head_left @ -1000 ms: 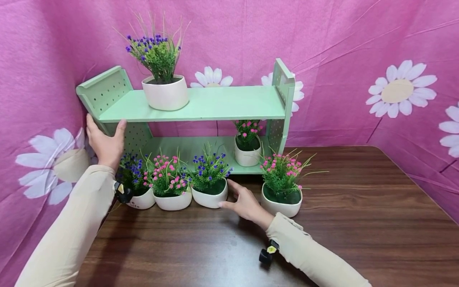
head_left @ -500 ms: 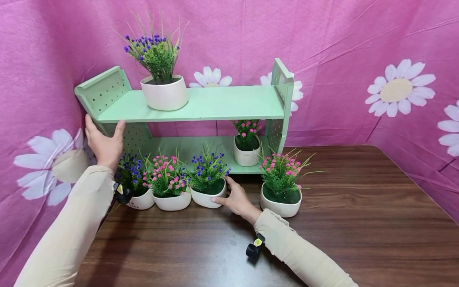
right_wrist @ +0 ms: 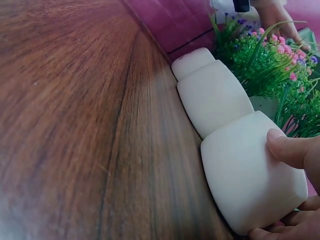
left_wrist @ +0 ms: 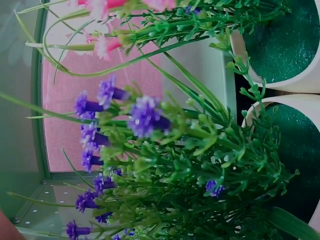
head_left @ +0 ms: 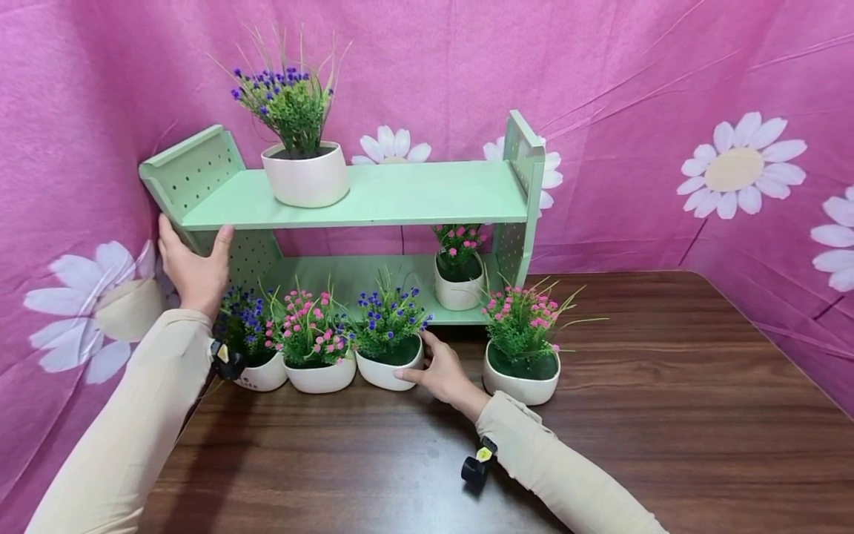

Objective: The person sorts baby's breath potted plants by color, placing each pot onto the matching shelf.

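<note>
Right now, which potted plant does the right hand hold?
The blue-flowered potted plant, third from left on the table: only its white pot is gripped by the right hand.

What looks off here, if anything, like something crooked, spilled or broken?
Nothing looks spilled or broken. One oddity: the left end panel of the green shelf seems to splay outward at the top, while the right end panel looks nearly upright; the camera angle may exaggerate this. The blue-flowered pot the right hand grips stands upright.

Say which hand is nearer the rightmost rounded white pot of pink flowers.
Right: the right hand is just left of that pot; the left hand is at the left end of the green shelf.
</note>
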Demonstrator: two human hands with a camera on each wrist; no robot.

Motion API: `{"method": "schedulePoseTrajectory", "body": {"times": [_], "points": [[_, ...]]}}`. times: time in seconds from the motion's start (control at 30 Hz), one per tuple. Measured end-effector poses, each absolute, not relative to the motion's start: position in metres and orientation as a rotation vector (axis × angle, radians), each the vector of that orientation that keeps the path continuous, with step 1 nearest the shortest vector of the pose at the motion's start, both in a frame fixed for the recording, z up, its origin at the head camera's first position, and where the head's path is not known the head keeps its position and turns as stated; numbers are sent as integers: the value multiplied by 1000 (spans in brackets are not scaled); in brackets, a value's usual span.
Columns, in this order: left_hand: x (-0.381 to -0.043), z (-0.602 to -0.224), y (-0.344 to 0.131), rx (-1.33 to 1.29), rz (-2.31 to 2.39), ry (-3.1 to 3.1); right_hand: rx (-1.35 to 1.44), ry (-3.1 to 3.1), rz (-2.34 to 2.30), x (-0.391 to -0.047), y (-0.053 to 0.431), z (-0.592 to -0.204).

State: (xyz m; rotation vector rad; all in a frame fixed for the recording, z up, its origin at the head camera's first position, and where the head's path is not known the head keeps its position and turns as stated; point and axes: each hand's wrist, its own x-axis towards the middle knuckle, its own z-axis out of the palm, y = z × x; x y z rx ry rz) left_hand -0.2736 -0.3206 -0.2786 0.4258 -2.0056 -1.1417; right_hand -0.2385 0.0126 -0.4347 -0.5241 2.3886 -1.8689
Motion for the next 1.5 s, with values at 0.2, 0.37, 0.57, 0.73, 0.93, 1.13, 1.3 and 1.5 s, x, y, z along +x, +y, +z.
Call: {"method": "schedulePoseTrajectory", "body": {"times": [0.2, 0.37, 0.57, 0.73, 0.93, 1.13, 1.3, 1.5], "points": [[-273, -279, -320, 422, -1144, -2004, -528, 2402, -1863, -232, 22, -431], [-273, -279, -320, 414, -1129, -1999, -511, 2428, -1868, -226, 32, -427], [-273, -278, -320, 417, -1132, -2001, -537, 2385, -1919, -216, 43, -413], [-273, -278, -321, 422, -1136, -2006, -593, 2363, -1944, -208, 49, -398], [-273, -278, -321, 420, -1132, -2007, -677, 2331, -1937, -201, 57, -376], [-272, -277, -320, 420, -1137, -2006, -740, 2283, -1972, -197, 64, -351], [-273, -278, -321, 419, -1141, -2008, -781, 2334, -1967, -194, 70, -327], [-274, -279, -322, 420, -1135, -2010, -815, 2449, -1914, -198, 79, -298]]}}
